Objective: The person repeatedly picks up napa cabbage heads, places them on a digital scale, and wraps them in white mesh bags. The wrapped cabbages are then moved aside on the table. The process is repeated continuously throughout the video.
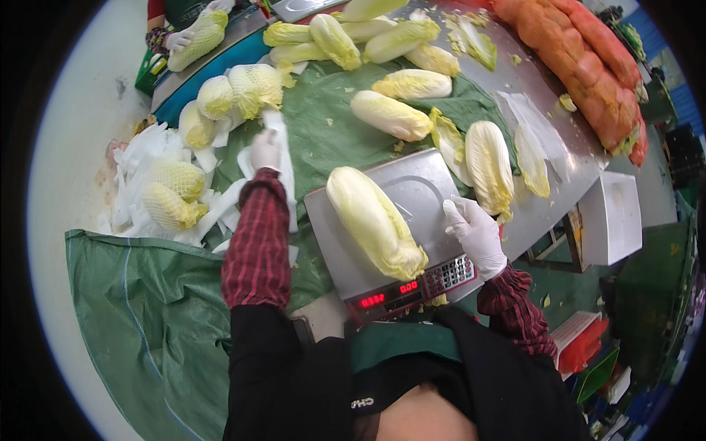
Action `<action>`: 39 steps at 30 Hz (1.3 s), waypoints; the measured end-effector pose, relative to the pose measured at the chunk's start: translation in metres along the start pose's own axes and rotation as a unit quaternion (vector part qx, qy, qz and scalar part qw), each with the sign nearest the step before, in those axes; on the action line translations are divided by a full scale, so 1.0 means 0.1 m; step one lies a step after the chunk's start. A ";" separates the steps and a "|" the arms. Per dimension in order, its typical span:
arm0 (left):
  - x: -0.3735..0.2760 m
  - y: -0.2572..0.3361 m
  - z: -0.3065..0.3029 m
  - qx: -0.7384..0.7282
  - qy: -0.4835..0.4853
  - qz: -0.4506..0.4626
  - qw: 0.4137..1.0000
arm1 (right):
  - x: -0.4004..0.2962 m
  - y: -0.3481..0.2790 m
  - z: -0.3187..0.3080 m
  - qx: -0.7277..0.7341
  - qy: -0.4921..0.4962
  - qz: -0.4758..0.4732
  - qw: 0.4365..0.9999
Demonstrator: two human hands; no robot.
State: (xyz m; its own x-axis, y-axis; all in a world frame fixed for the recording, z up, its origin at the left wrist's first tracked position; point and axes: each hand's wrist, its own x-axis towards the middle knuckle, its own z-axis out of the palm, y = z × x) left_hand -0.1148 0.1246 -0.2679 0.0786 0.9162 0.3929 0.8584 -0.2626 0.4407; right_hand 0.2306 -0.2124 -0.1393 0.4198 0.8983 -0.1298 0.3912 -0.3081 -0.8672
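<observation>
A napa cabbage lies aslant on the metal pan of a digital scale with lit red digits. My right hand, in a white glove, is at the pan's right edge above the keypad, its fingers apart and nothing in them. Off to the left, my gloved left hand is blurred over a strip of white foam netting; whether it grips the strip is unclear. Just right of the pan lies another napa cabbage, with a loose leaf beside it.
Netted cabbages line the left, near a heap of white foam sleeves. More bare cabbages lie at the back on green woven cloth. Orange mesh sacks stand at the far right. Across the table, another person's gloved hand holds a netted cabbage.
</observation>
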 end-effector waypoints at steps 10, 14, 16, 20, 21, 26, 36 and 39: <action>0.78 -0.29 -2.90 -0.203 0.302 -0.023 0.931 | -0.65 0.02 0.28 0.079 -0.166 0.015 0.983; 0.38 0.01 -3.75 -0.393 0.276 -0.016 0.877 | -0.76 -0.16 0.05 0.098 -0.141 0.001 0.985; 0.03 0.48 -3.90 -0.409 0.255 -0.032 0.876 | -0.65 -0.28 -0.31 0.033 -0.089 -0.127 0.987; -0.64 1.20 -3.85 -0.368 0.144 0.000 0.918 | -0.13 -0.69 -0.90 -0.168 0.272 -0.190 0.928; -0.85 1.49 -3.75 -0.361 0.062 0.009 0.931 | -0.20 -0.87 -0.91 -0.114 0.238 -0.219 0.939; -1.54 2.22 -2.91 -0.585 -0.227 -0.026 0.778 | -0.66 -1.50 -0.28 -0.061 -0.027 -0.368 0.927; -2.12 2.00 -1.53 -0.943 -0.205 -0.152 0.211 | -0.70 -1.07 0.53 0.196 -0.027 -0.312 0.929; -2.34 2.24 -1.60 -0.929 -0.208 -0.305 -0.006 | -0.56 -0.96 0.46 0.273 -0.027 -0.223 0.936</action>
State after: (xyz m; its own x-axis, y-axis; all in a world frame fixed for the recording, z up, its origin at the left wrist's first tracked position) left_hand -0.0218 -0.1966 -0.1319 0.6788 0.7343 0.0018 -0.6835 0.6328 -0.3639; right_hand 0.1319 -0.2190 -0.0708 0.2669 0.9182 0.2926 0.0359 0.2939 -0.9552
